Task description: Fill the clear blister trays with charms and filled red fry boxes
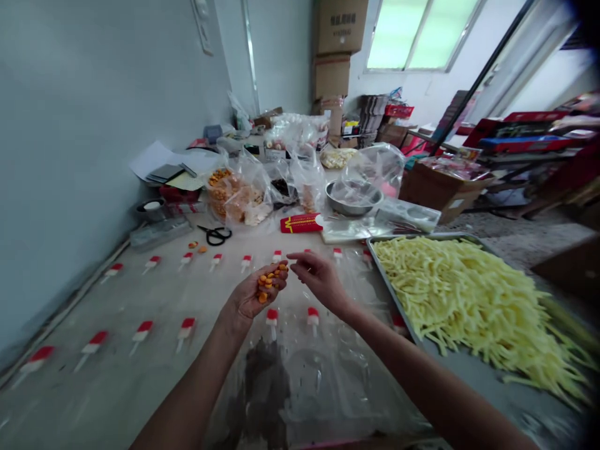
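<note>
Nearest you, a dark patch [265, 381] marks the desk [122, 300], with a near row of red-and-white pops [144, 330] crossing it. Just past that row your hands are close together. Your left hand [253, 294] is cupped, palm up, its fingers curled around a heap of orange pieces [268, 281]. Your right hand [321, 279] is just beside it, fingers bent toward the left fingertips — whether they pinch anything, you cannot tell from here.

To your right sits a metal tray [462, 369] heaped with pale yellow strips [464, 290]. Beyond your hands runs a second row of pops, then black-handled scissors [218, 235] near a few loose orange bits [202, 249]. Further off are a red packet [297, 224], clear bags [239, 197] of food and a metal bowl [352, 205] — then stacked cardboard boxes [342, 31] beside a bright window [419, 34].
</note>
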Demonstrator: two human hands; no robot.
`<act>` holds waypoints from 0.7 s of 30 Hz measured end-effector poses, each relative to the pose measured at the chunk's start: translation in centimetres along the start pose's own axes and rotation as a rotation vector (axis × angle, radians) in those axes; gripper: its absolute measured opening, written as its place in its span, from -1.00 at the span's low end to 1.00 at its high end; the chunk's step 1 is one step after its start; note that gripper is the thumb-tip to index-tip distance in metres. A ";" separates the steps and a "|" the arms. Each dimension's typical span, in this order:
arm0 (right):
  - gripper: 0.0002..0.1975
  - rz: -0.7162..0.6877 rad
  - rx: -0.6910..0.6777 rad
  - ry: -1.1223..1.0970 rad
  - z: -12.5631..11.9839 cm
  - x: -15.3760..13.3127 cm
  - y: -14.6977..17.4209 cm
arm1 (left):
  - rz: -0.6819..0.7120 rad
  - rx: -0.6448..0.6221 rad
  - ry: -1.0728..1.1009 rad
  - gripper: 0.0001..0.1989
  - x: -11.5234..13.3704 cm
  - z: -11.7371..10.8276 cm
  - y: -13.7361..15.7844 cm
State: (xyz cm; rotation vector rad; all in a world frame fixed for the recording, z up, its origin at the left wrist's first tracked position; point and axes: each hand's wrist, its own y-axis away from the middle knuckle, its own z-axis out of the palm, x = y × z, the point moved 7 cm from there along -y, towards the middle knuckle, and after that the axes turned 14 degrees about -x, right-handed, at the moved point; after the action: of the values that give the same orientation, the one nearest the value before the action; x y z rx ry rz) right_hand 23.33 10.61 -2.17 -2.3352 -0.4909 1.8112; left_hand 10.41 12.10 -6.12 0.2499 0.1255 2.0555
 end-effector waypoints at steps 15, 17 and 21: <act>-0.91 0.019 -0.137 0.252 -3.9 2.0 4.9 | -0.311 0.184 -0.060 -0.74 -7.1 -4.2 -5.0; -0.82 0.030 -0.257 0.296 -4.5 1.8 5.0 | -0.345 0.180 -0.053 -0.74 -7.2 -4.4 -6.1; -0.70 -0.010 -0.413 0.301 -5.9 1.0 4.8 | -0.443 0.111 -0.077 -0.74 -6.4 -4.1 -7.3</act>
State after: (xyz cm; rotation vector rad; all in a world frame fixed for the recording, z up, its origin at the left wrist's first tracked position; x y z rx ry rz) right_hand 29.99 6.96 -3.06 -2.7995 -0.8959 1.4183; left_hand 18.67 10.00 -12.31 0.3372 0.2274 1.5988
